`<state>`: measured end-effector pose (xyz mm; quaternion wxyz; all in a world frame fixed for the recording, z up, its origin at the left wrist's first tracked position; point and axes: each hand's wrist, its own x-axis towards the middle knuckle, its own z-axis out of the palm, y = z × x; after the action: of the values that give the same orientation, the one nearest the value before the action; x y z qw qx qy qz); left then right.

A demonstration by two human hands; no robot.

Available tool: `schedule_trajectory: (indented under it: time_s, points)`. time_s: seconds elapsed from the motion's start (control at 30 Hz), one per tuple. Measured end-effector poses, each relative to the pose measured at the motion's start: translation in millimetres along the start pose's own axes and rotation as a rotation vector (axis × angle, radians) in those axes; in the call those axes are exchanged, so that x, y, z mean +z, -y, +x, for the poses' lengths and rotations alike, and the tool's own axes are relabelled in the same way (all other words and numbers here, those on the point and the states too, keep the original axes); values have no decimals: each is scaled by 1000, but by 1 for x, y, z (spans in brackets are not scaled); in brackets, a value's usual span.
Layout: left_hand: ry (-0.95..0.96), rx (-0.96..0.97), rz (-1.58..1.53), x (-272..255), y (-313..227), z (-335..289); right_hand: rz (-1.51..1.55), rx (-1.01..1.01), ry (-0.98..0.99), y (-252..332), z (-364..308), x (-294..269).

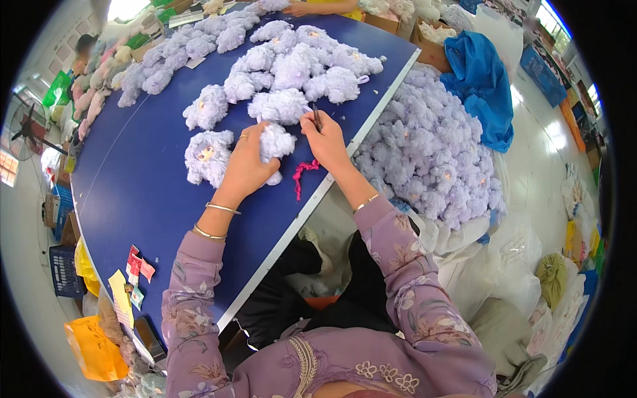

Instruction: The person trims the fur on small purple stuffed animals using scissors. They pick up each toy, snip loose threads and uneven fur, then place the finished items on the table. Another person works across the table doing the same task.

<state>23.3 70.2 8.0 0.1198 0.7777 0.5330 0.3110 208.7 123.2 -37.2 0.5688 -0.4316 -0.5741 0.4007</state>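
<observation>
On the blue table point(146, 199), my left hand point(247, 162) is closed over a pale lilac plush toy point(279, 141), its fingers pressed into the fluffy fur. My right hand point(326, 140) pinches a small dark, slim tool point(317, 119); most of it is hidden in the fingers, so its kind does not show. The tool's tip is close to a second plush point(279, 106) lying just beyond. Left of my left hand rests another plush with a small doll face point(207, 156). A bright pink knotted cord point(305, 176) lies below my right hand.
More lilac plush toys point(292, 63) are heaped farther up the table. A large pile of them point(431, 146) fills a bag right of the table edge, beside a blue plastic sheet point(481, 86). Small packets point(136, 265) and a phone point(150, 338) lie near left. Another person's arm point(325, 8) reaches in at the far edge.
</observation>
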Motion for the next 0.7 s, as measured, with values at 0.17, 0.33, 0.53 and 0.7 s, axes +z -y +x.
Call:
schedule_trajectory:
  time_s: [0.17, 0.33, 0.53, 0.7]
  points:
    - [-24, -352, -1507, 27, -10, -10, 201, 163, 128, 16, 0, -9]
    - [-46, -436, -1669, 39, -18, -18, 399, 157, 296, 12, -5, -18]
    - [43, -437, -1201, 50, -17, -24, -101, 57, 422, 41, -9, -45]
    - [193, -306, -896, 40, -33, -25, 200, 205, 520, 42, -19, -47]
